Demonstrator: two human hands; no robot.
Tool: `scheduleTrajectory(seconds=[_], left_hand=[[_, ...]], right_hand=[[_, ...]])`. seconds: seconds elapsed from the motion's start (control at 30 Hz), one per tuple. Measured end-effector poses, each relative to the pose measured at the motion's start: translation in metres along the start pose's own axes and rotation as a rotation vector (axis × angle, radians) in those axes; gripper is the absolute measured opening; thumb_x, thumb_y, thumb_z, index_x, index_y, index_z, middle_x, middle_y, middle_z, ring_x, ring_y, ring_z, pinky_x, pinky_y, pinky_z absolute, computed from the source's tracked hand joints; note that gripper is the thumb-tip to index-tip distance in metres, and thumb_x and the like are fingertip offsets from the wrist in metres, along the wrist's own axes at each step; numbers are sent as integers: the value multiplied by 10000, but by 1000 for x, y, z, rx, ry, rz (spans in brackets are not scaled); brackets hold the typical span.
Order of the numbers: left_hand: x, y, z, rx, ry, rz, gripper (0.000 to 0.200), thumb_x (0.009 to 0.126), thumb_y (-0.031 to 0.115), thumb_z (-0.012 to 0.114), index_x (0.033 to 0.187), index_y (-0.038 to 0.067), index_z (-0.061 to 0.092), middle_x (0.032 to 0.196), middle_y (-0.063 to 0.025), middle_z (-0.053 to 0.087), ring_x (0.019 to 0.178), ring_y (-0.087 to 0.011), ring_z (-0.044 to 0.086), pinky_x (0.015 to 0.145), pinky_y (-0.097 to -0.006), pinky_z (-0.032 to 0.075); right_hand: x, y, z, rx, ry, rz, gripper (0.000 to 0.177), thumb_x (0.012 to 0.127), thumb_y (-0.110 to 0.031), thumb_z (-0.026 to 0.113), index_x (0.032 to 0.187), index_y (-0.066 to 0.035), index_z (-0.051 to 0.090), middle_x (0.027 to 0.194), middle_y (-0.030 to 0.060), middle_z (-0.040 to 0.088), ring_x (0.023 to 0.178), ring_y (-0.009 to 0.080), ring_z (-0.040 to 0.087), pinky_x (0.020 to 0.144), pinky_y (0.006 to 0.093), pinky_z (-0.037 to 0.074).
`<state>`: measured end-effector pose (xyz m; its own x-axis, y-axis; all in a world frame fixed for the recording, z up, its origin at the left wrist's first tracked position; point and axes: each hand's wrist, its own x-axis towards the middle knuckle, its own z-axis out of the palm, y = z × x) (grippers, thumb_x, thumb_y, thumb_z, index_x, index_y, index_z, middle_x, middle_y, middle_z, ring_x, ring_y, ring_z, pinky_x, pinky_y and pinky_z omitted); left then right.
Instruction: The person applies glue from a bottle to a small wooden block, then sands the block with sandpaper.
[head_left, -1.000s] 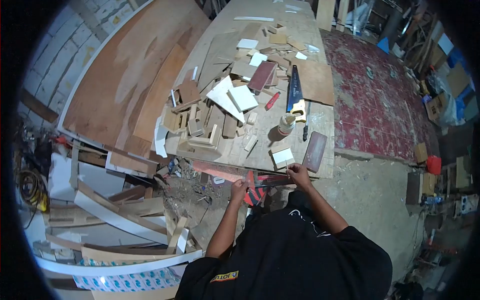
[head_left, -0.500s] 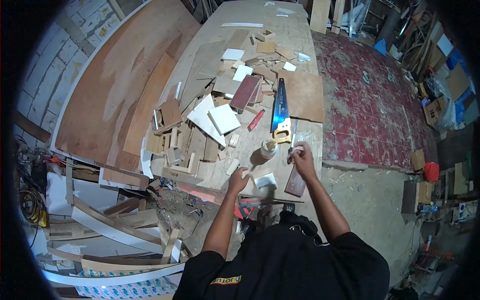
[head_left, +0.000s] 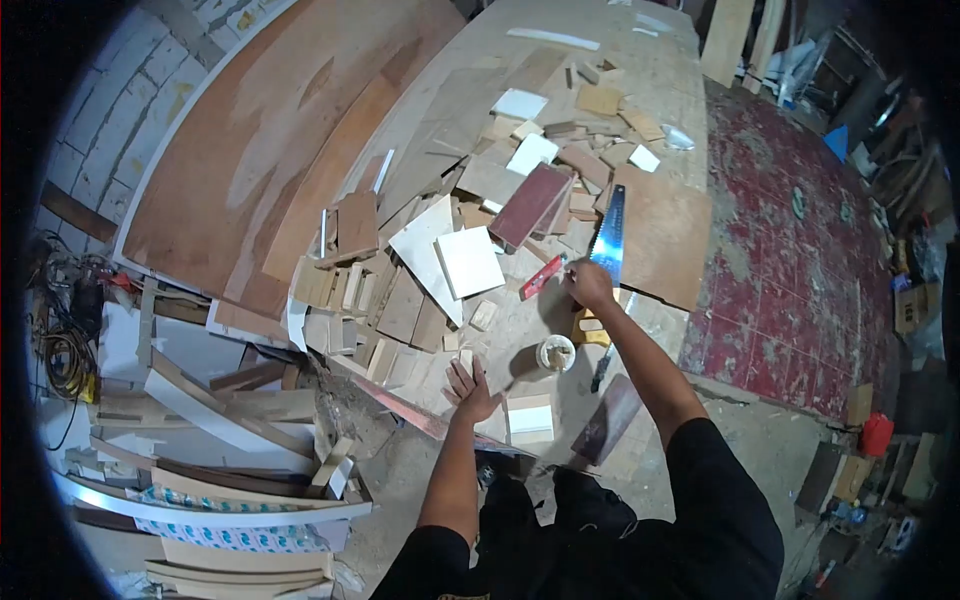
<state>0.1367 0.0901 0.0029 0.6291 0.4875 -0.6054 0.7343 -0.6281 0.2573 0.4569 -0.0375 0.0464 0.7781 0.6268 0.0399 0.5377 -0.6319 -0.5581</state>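
Note:
My right hand (head_left: 592, 284) reaches over the bench, its fingers closed at the upper end of a red utility knife (head_left: 541, 279). Beneath my right forearm lies a handsaw (head_left: 612, 232) with a blue blade and a yellow handle, partly hidden. My left hand (head_left: 472, 393) rests on the bench near its front edge, fingers spread, beside a small wood block (head_left: 466, 358). Between my arms stand an open white tub (head_left: 555, 354) with pale stuff inside and a white-faced block (head_left: 530, 419). A thin tool with a dark handle (head_left: 601, 371) lies right of the tub.
Wood offcuts, a white square panel (head_left: 470, 263) and a dark red board (head_left: 533, 206) are heaped on the workbench (head_left: 440, 110). A plywood piece (head_left: 655, 235) lies at the right edge. Large sheets (head_left: 240, 150) lean left; curved strips (head_left: 230, 510) are stacked below them.
My right hand has let go of the thin tool and moved forward to the utility knife. My left hand has opened flat on the bench. The camera view has shifted.

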Motion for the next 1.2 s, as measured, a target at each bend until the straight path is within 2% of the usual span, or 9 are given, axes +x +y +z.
scheduleTrajectory(seconds=[0.33,0.4,0.73,0.83,0.93,0.97,1.0,1.1,1.2], left_hand=[[-2,0,0,0,-29,-10,1173,766,540,671,1454,173,-207,1424,-295,-339,1329,-480,-284,996,-708,-59],[-2,-1,1,-4,-22,-4,1172,768,538,671,1454,173,-206,1423,-298,-337,1330,-483,-281,996,-708,-57],[-1,-7,8,-41,48,44,1164,753,507,689,1468,179,-169,1429,-296,-327,1328,-485,-280,982,-721,-52],[1,-9,11,-39,65,49,1178,741,518,697,1469,179,-166,1433,-292,-323,1329,-484,-280,981,-722,-50],[0,-8,9,-46,64,45,1187,734,526,701,1469,184,-166,1437,-289,-318,1330,-481,-278,982,-722,-51],[0,-7,7,-39,47,32,1190,730,530,702,1469,194,-169,1444,-285,-308,1332,-481,-275,982,-722,-52],[-1,-6,6,-41,47,48,1190,730,530,702,1469,194,-169,1444,-285,-308,1332,-481,-275,982,-722,-52],[-4,-5,6,-45,85,47,1185,738,502,709,1467,213,-180,1449,-287,-300,1342,-480,-258,986,-720,-55],[-5,-5,8,-56,99,54,1191,737,470,723,1465,218,-186,1444,-284,-313,1347,-470,-258,988,-718,-57]], right_hand=[[75,-8,74,-351,61,-85,188,769,-236,604,779,-81,710,857,130,664,814,273,657,714,412,535],[76,-10,68,-384,-19,-75,191,762,-242,612,788,-82,712,851,121,665,813,272,656,727,410,529],[33,-5,1,-274,33,-51,245,732,-296,663,816,-69,703,866,137,656,820,310,643,745,411,524],[3,2,-6,-136,143,-41,185,729,-245,676,778,-67,695,807,141,641,764,322,628,700,430,510],[-28,12,-11,-106,99,63,184,740,-245,673,763,-62,682,767,139,638,730,338,618,660,427,499],[-40,16,-19,-3,32,78,221,785,-248,668,747,-31,654,690,126,619,636,278,612,594,383,481],[-52,17,-23,-14,43,83,221,785,-248,668,747,-31,654,690,126,619,636,278,612,594,383,481],[-84,35,-17,620,110,213,221,894,-168,610,770,13,625,643,18,586,585,66,517,529,254,425],[-122,32,-37,730,156,194,192,915,-140,584,789,-3,631,683,-7,597,635,52,528,581,218,428]])
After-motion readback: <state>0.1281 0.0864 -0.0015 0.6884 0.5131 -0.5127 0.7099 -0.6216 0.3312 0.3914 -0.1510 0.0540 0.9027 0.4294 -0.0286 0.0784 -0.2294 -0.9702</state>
